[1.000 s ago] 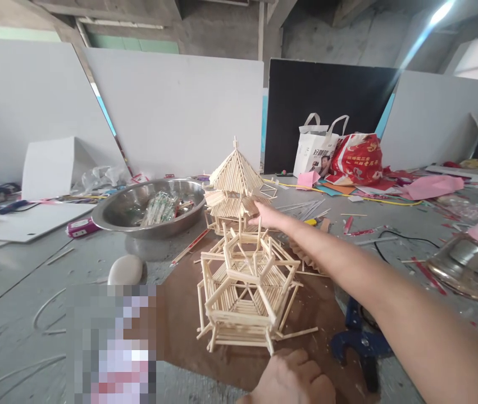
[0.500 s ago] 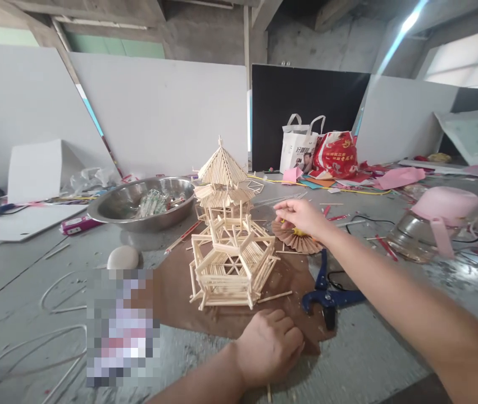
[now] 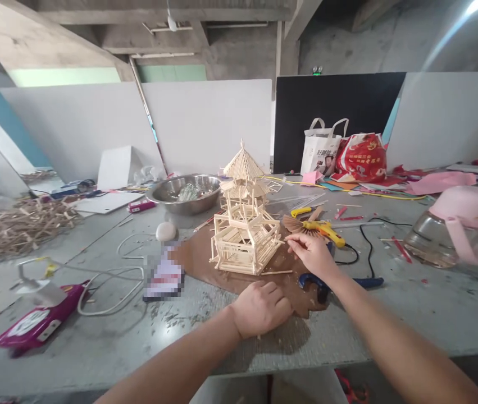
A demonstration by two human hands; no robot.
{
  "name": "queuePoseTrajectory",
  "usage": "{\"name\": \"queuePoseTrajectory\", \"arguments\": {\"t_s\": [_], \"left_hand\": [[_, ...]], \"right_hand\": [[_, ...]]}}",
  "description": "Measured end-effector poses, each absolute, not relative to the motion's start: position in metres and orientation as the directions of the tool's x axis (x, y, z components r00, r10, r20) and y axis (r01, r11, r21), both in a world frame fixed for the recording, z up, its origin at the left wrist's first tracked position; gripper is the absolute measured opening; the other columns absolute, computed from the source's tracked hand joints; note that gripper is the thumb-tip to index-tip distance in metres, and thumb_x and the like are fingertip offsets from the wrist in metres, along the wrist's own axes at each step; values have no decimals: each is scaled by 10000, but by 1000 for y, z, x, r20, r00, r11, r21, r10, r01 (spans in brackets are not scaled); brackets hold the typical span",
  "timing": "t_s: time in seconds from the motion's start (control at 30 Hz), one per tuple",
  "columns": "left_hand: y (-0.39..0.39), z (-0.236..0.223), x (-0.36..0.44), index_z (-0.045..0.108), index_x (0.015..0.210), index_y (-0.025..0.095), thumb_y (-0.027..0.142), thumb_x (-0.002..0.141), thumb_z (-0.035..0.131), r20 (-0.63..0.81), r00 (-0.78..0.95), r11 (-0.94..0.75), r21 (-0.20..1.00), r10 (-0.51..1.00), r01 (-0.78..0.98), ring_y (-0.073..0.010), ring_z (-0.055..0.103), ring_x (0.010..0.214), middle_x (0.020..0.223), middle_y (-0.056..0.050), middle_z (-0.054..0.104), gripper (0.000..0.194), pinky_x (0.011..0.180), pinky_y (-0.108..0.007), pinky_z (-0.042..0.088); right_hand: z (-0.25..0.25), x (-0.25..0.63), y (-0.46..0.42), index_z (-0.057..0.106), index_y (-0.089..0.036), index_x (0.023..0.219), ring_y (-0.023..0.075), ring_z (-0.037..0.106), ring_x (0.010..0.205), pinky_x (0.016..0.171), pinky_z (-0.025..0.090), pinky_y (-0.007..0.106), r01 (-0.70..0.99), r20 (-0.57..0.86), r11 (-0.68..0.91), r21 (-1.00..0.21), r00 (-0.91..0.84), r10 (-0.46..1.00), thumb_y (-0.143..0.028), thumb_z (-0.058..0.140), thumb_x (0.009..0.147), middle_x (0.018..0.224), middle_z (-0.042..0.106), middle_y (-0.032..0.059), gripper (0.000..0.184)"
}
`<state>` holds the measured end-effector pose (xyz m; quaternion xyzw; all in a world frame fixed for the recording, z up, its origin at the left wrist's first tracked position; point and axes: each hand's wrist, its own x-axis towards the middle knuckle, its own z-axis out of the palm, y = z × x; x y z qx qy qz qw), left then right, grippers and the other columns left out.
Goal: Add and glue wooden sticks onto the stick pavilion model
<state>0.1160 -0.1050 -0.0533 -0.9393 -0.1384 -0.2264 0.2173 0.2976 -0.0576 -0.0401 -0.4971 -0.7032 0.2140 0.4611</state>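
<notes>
A pagoda model built of thin wooden sticks [image 3: 245,224] stands upright on a brown sheet [image 3: 196,264], its tiered roof at the back. My left hand [image 3: 262,308] rests in front of it at the sheet's near edge, fingers curled under; whatever they hold is hidden. Close to the model's right side, my right hand [image 3: 312,255] has thumb and fingertips pinched together, and anything between them is too small to make out. A yellow hot glue gun [image 3: 326,231] lies just beyond that hand, by a pleated brown paper fan [image 3: 295,225]. The blue-handled cutter [image 3: 365,282] is partly behind my right wrist.
A steel basin [image 3: 188,207] stands behind the model at left, near a white round object [image 3: 165,232]. At far right is a pink-lidded jug [image 3: 453,235]. A purple power strip [image 3: 40,325] with a plug and white cable occupies the left front.
My right hand has come back from above the pleated fan to beside the model, uncovering the glue gun. My left hand stays in front of the model. The camera view has shifted left.
</notes>
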Motion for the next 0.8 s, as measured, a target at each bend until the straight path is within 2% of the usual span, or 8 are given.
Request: {"name": "queuePoseTrajectory", "arguments": {"t_s": [0.17, 0.33, 0.47, 0.57, 0.67, 0.8], "left_hand": [[-115, -41, 103, 473, 713, 174, 178, 789, 433, 572, 734, -804, -204, 365, 559, -101, 469, 550, 598, 23, 531, 86, 491, -226, 337], [-110, -35, 84, 508, 759, 171, 185, 797, 417, 719, 413, -616, 27, 559, 787, -100, 523, 626, 682, -8, 575, 100, 566, -204, 388], [-101, -38, 77, 552, 766, 190, 247, 809, 403, 673, 264, -474, 147, 691, 868, -99, 552, 690, 755, -6, 601, 165, 612, -194, 405], [-95, -42, 78, 583, 827, 213, 270, 819, 384, 603, 242, -415, 163, 760, 895, -96, 568, 744, 878, -2, 615, 207, 617, -189, 407], [-93, -43, 81, 587, 882, 242, 298, 829, 364, 528, 250, -365, 124, 812, 923, -109, 582, 763, 960, 12, 615, 236, 557, -201, 392], [-89, -38, 85, 583, 899, 253, 342, 837, 330, 386, 279, -322, 49, 879, 946, -142, 594, 721, 920, 8, 633, 276, 523, -233, 368]], "right_hand": [[-51, 302, -58, 619, -172, 849, 162, 603, 645, 601, 444, 265, 696, 543, 467, -546, -131, 830, -266, 442, 777, 711, 661, 41, 213], [-51, 292, -65, 631, -196, 845, 160, 601, 717, 655, 436, 266, 751, 567, 498, -434, -203, 799, -254, 456, 772, 795, 668, 28, 198], [-52, 285, -69, 633, -212, 837, 155, 585, 755, 685, 425, 268, 758, 546, 517, -397, -258, 797, -248, 459, 772, 792, 665, 14, 190], [-53, 286, -69, 632, -214, 832, 153, 567, 780, 712, 414, 272, 755, 514, 519, -400, -284, 809, -255, 455, 780, 804, 658, 11, 189], [-52, 289, -68, 632, -213, 776, 156, 542, 803, 730, 402, 276, 765, 473, 518, -383, -319, 821, -263, 480, 771, 785, 645, 11, 161], [-50, 290, -70, 627, -201, 744, 173, 498, 868, 764, 379, 296, 786, 423, 549, -285, -410, 808, -256, 521, 751, 824, 619, 31, 120]]}}
